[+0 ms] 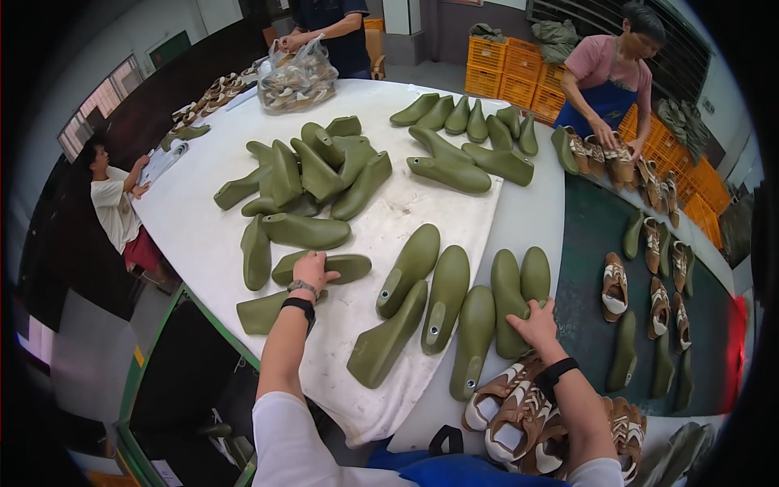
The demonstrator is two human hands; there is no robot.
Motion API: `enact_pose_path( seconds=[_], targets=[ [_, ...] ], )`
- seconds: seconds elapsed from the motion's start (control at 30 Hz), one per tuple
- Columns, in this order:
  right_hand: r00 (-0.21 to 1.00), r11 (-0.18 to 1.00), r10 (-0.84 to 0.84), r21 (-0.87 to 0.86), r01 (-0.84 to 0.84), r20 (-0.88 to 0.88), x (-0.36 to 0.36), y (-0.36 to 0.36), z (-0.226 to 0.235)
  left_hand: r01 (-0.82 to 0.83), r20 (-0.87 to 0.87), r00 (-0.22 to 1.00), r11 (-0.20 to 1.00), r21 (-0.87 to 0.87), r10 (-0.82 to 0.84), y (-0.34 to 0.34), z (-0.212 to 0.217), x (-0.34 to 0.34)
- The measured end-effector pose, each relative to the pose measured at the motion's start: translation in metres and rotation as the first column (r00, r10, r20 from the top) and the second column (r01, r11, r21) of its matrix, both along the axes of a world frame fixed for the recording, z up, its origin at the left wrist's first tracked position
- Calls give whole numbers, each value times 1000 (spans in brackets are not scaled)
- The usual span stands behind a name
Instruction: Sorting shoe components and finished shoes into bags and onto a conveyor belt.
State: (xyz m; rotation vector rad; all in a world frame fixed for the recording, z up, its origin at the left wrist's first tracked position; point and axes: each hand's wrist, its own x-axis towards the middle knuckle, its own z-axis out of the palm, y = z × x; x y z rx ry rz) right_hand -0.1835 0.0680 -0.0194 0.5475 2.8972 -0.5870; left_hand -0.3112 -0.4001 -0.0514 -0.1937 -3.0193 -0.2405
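My left hand (312,274) is closed around a green shoe last (349,268) lying on the white cloth at the near left. Another shoe last (261,315) rests just below that wrist. On the right, my right hand (534,325) grips the near part of a shoe last (506,296), thumb on its top. A shoe last (535,274) lies beside it, partly covered by my fingers. Between my hands several more lasts lie in a loose row, such as one (446,296) with a metal-ringed hole. Brown and white sneakers (519,414) sit under my right forearm.
A heap of green lasts (316,166) covers the middle of the white table (211,138). To the right, a dark green belt (588,243) carries sneakers and lasts. A co-worker (608,81) handles shoes there, near orange crates (519,69). A bag of shoes (299,81) stands behind.
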Motion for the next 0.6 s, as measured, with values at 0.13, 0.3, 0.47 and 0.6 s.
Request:
enact_pose_path(
  seconds=[0.13, 0.3, 0.47, 0.6],
  targets=[
    [1000, 1000, -24, -14, 24, 12, 0, 0, 0, -270, 2, 962, 960, -77, 271, 55, 2, -39],
    [1000, 1000, -6, 28, 5, 28, -2, -8, -5, -262, 32, 965, 956, 129, 260, 117, -2, -60],
    [999, 1000, -5, 1, 5, 41, -3, 4, -6, -19, 275, 958, 943, 332, -78, 129, 22, -23],
    [1000, 1000, 11, -15, -11, 15, -5, -1, -6, 315, 108, 931, 916, 248, -349, -3, -1, 23]
  ],
)
